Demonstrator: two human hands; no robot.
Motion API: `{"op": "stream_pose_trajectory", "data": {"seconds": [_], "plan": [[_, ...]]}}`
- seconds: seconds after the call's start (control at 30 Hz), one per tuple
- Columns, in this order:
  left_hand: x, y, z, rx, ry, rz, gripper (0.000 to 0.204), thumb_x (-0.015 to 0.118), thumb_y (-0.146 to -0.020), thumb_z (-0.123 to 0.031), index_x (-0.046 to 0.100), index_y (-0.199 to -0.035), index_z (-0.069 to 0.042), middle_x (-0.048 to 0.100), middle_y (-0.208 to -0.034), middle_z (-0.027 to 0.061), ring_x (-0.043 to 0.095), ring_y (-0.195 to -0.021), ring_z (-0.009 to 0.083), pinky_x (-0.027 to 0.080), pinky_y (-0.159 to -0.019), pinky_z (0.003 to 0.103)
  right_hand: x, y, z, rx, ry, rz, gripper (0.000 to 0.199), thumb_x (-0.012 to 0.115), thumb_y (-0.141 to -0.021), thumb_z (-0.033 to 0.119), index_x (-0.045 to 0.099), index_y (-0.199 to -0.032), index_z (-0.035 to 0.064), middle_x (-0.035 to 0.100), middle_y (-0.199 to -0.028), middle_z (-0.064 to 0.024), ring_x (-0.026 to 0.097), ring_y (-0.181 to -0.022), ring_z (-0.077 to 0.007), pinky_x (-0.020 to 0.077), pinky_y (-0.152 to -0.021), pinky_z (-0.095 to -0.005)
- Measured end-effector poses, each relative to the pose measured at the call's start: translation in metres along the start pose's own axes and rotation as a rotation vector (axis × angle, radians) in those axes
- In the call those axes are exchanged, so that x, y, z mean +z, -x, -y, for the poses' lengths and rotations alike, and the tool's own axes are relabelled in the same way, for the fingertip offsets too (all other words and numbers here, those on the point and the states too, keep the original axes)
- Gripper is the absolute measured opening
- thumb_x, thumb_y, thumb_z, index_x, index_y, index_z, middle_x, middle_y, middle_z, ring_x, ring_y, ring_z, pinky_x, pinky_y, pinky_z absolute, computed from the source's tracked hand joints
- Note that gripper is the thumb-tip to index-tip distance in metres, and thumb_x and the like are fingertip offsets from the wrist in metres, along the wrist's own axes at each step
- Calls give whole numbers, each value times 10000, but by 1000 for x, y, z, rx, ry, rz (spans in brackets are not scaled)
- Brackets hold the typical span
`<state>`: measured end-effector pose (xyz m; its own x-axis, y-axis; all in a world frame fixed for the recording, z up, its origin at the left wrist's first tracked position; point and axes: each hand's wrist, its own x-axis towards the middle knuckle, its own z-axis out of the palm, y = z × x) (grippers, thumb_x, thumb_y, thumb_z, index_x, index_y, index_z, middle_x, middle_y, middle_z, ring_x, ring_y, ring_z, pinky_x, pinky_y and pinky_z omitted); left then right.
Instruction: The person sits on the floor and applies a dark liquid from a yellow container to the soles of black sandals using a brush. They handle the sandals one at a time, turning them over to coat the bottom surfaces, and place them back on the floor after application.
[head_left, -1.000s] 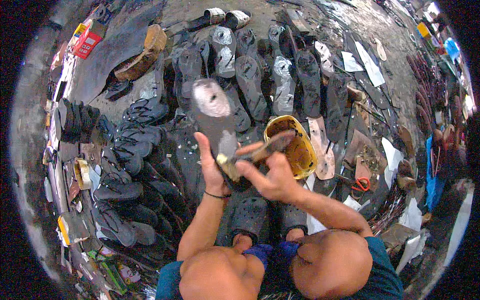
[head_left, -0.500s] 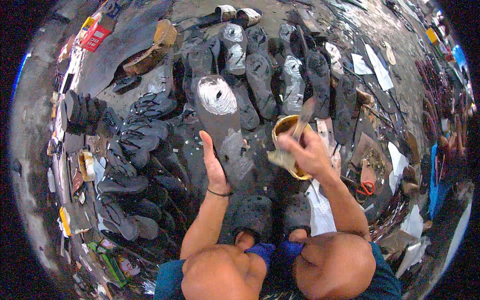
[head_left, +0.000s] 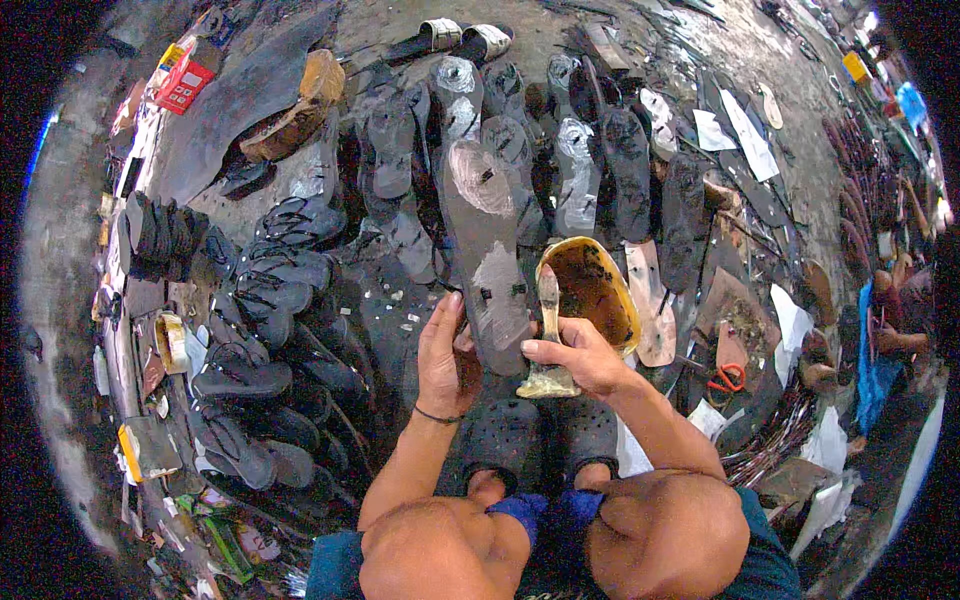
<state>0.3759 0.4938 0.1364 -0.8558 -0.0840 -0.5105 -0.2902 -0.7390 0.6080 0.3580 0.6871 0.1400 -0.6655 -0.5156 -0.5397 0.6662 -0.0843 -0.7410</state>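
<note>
A long dark shoe sole [head_left: 492, 262] hangs in front of me, with pale wet-looking coating smeared on its upper end and its middle. My left hand [head_left: 445, 355] grips its lower left edge, its fingers partly hidden. At the sole's lower right edge is my right hand [head_left: 580, 357], closed round a flat paintbrush [head_left: 549, 318]. The brush points bristles down, and its bristles are caked with a yellowish coating. My right thumb lies close to the sole; whether it touches cannot be made out. Just beyond this hand stands a yellow-rimmed tub [head_left: 618, 285] with brown residue inside.
Several dark soles [head_left: 625, 165], some with shiny coating, lie in rows ahead. A pile of black sandals [head_left: 290, 265] spreads at the left. On the right are orange-handled scissors [head_left: 728, 377] and white scraps [head_left: 790, 325]. My shod feet [head_left: 500, 440] are close below my hands.
The sole has shifted right and nearer to me, and its edge has turned. My right hand has moved left from over the tub to beside the sole, bringing the paintbrush along.
</note>
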Motion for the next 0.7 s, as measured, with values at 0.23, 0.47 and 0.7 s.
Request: {"op": "stream_pose_trajectory", "data": {"seconds": [0.23,0.47,0.7], "plan": [[15,-3,-3,20,102,34,525,478,-1026,-515,585,-1274,-65,699,-1115,72,680,-1007,206,551,-914,350,-9,-3,-7,-31,119,41,244,720,-925,195,661,-1094,29,661,-959,20,605,-856,-79,503,-772,-267],[-1,-29,-20,-35,315,302,717,495,-957,-646,562,-1302,-21,682,-1168,124,697,-980,247,607,-825,412,-1,-4,-5,-173,511,-57,271,675,-971,242,654,-1088,-2,692,-949,-32,628,-849,-86,519,-756,-275],[8,-30,-7,281,4,49,594,627,-949,-517,610,-1247,-4,696,-1138,109,680,-969,196,561,-866,334,36,-10,15,-641,310,-317,239,734,-912,156,681,-1099,16,714,-990,-57,659,-843,-126,533,-801,-291]]}}
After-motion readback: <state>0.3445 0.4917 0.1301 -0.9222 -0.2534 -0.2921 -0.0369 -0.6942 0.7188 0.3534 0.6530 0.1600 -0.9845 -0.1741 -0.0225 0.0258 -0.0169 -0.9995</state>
